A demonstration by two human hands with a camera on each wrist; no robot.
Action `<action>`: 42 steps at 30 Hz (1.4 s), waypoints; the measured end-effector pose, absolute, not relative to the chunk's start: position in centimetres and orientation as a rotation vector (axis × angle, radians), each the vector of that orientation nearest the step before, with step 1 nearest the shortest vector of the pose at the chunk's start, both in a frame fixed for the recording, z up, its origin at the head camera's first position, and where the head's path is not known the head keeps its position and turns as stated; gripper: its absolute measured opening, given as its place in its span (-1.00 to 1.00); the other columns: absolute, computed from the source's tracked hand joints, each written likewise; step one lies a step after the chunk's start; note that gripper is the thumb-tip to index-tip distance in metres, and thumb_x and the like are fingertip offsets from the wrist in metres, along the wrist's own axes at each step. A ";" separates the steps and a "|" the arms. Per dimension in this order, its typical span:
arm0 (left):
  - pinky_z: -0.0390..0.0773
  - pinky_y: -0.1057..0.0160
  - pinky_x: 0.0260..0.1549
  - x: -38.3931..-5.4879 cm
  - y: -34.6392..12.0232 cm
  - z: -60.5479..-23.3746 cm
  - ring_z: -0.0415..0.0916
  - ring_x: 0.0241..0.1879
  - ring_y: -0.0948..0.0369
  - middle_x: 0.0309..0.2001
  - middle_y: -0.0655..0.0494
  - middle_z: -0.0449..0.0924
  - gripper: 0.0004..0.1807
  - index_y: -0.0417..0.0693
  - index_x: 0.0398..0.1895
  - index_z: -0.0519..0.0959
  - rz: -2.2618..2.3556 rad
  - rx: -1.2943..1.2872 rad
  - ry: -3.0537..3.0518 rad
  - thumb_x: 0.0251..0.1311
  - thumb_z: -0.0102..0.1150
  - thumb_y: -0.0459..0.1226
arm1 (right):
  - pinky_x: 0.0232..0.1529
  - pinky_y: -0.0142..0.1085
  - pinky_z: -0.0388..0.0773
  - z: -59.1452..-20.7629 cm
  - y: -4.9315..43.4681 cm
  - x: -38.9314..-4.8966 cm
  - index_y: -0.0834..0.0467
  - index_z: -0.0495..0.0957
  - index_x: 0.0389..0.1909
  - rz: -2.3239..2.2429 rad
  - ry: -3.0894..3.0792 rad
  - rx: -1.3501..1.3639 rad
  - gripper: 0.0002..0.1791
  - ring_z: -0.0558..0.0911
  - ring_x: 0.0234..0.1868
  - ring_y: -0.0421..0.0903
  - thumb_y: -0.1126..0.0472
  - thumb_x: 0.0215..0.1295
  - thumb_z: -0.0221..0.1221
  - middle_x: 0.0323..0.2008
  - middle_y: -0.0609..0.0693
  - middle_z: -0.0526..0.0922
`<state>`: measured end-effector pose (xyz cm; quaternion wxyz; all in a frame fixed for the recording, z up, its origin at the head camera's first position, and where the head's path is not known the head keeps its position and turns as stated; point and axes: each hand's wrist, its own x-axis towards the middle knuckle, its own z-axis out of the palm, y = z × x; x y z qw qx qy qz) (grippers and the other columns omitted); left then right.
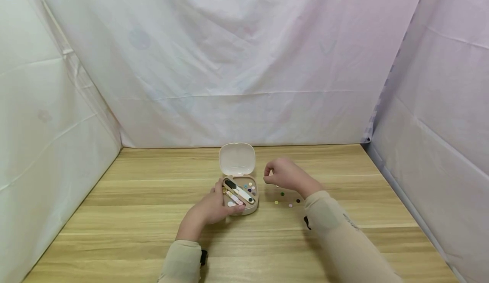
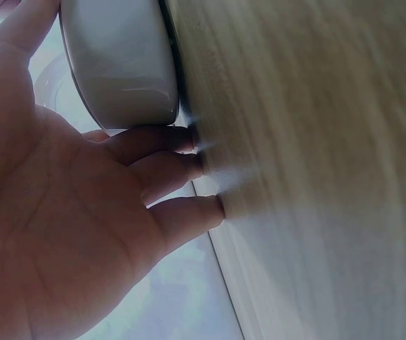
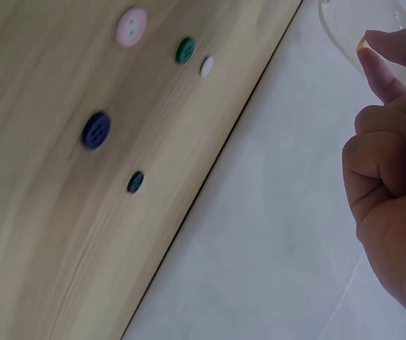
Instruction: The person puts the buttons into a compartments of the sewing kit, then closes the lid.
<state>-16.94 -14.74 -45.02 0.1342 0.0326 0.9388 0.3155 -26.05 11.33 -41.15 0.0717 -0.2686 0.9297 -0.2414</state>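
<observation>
An open beige sewing case (image 1: 251, 209) stands on the table, its lid (image 1: 237, 160) tipped back. Inside lie a white-and-black slim tool (image 1: 240, 191), a small pink-and-white item (image 1: 234, 197) and several buttons (image 1: 250, 187). My left hand (image 1: 212, 206) holds the case at its left side, thumb over the front edge; in the left wrist view its fingers touch the case wall (image 2: 125, 71). To the right of the case, my right hand (image 1: 286, 175) is raised above the table. Its thumb and index finger pinch a small yellow button (image 3: 361, 44).
Right of the case, loose buttons lie scattered on the wooden table (image 1: 153, 181): a yellow one (image 1: 276, 202), a green one (image 1: 282, 194), a pink one (image 1: 290, 205) and a dark one (image 1: 298, 200) among them. White cloth (image 1: 244, 62) hangs behind and at both sides.
</observation>
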 end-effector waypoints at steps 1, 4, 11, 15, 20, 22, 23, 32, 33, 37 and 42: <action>0.43 -0.28 0.46 -16.9 -14.7 -45.0 0.36 0.51 -0.30 0.61 -0.50 0.12 0.45 -0.27 0.73 -0.22 0.914 0.095 2.723 0.14 0.45 0.34 | -0.45 -0.35 0.42 -41.2 11.0 -26.1 0.10 0.75 -0.33 -0.722 2.799 -0.820 -0.94 0.41 -0.57 -0.22 0.24 0.30 0.31 -0.54 -0.11 0.60; 0.44 -0.27 0.45 -16.9 -14.7 -45.1 0.37 0.51 -0.29 0.60 -0.50 0.15 0.45 -0.27 0.73 -0.21 0.914 0.094 2.723 0.13 0.45 0.35 | -0.44 -0.37 0.43 -41.3 10.2 -26.3 0.09 0.75 -0.35 -0.715 2.810 -0.859 -0.94 0.42 -0.55 -0.23 0.25 0.29 0.32 -0.53 -0.12 0.62; 0.41 -0.30 0.47 -16.8 -14.8 -45.1 0.32 0.54 -0.32 0.61 -0.51 0.12 0.45 -0.27 0.73 -0.22 0.932 0.081 2.708 0.14 0.44 0.34 | -0.51 -0.40 0.38 -41.7 8.5 -26.6 0.12 0.77 -0.32 -0.715 2.810 -0.876 -0.92 0.38 -0.60 -0.24 0.23 0.35 0.35 -0.56 -0.10 0.61; 0.43 -0.30 0.46 -16.8 -14.8 -45.1 0.34 0.52 -0.31 0.60 -0.51 0.14 0.45 -0.28 0.73 -0.21 0.934 0.090 2.714 0.14 0.44 0.35 | -0.53 -0.43 0.33 -42.1 7.7 -26.7 0.14 0.78 -0.32 -0.710 2.801 -0.876 -0.92 0.36 -0.61 -0.26 0.23 0.36 0.37 -0.58 -0.13 0.57; 0.44 -0.30 0.45 -16.8 -14.8 -45.0 0.35 0.52 -0.31 0.60 -0.51 0.14 0.46 -0.28 0.73 -0.21 0.939 0.094 2.713 0.13 0.44 0.35 | -0.58 -0.45 0.26 -42.6 7.3 -26.8 0.15 0.78 -0.32 -0.710 2.790 -0.903 -0.93 0.32 -0.64 -0.27 0.24 0.33 0.37 -0.66 -0.16 0.47; 0.44 -0.30 0.45 -16.8 -14.8 -45.0 0.35 0.52 -0.31 0.61 -0.51 0.13 0.46 -0.27 0.73 -0.22 0.943 0.088 2.709 0.13 0.44 0.35 | -0.60 -0.45 0.24 -42.9 7.2 -26.9 0.15 0.79 -0.31 -0.703 2.792 -0.917 -0.93 0.31 -0.66 -0.27 0.26 0.33 0.35 -0.68 -0.15 0.44; 0.43 -0.30 0.45 -16.8 -14.8 -44.9 0.34 0.52 -0.31 0.61 -0.50 0.13 0.46 -0.27 0.73 -0.22 0.944 0.086 2.709 0.13 0.44 0.35 | -0.59 -0.45 0.25 -42.9 7.1 -26.9 0.14 0.79 -0.31 -0.700 2.794 -0.921 -0.93 0.32 -0.65 -0.27 0.26 0.33 0.35 -0.67 -0.16 0.46; 0.44 -0.30 0.45 -16.8 -14.8 -45.0 0.34 0.52 -0.32 0.61 -0.49 0.13 0.47 -0.27 0.73 -0.22 0.934 0.088 2.709 0.12 0.43 0.37 | -0.39 -0.39 0.50 -43.3 6.9 -27.1 0.13 0.80 -0.32 -0.669 2.816 -0.934 -0.93 0.53 -0.45 -0.22 0.28 0.33 0.35 -0.40 -0.06 0.77; 0.43 -0.30 0.45 -16.9 -14.8 -45.0 0.34 0.52 -0.32 0.61 -0.49 0.13 0.47 -0.27 0.73 -0.22 0.933 0.090 2.708 0.12 0.43 0.37 | -0.37 -0.38 0.51 -43.3 7.0 -27.1 0.13 0.79 -0.32 -0.672 2.814 -0.933 -0.93 0.54 -0.44 -0.21 0.28 0.33 0.35 -0.39 -0.06 0.77; 0.43 -0.30 0.45 -16.9 -14.8 -45.1 0.33 0.53 -0.31 0.62 -0.49 0.12 0.47 -0.27 0.74 -0.22 0.932 0.091 2.707 0.12 0.43 0.37 | -0.30 -0.34 0.54 -43.1 7.4 -27.0 0.14 0.80 -0.29 -0.691 2.805 -0.899 -0.92 0.55 -0.40 -0.20 0.28 0.36 0.34 -0.35 -0.05 0.77; 0.44 -0.29 0.45 -17.1 -14.8 -45.1 0.36 0.52 -0.29 0.61 -0.49 0.13 0.46 -0.27 0.73 -0.22 0.927 0.101 2.713 0.14 0.43 0.36 | -0.27 -0.31 0.57 -42.6 8.0 -27.1 0.13 0.81 -0.25 -0.692 2.804 -0.875 -0.90 0.56 -0.40 -0.20 0.24 0.41 0.34 -0.30 -0.03 0.81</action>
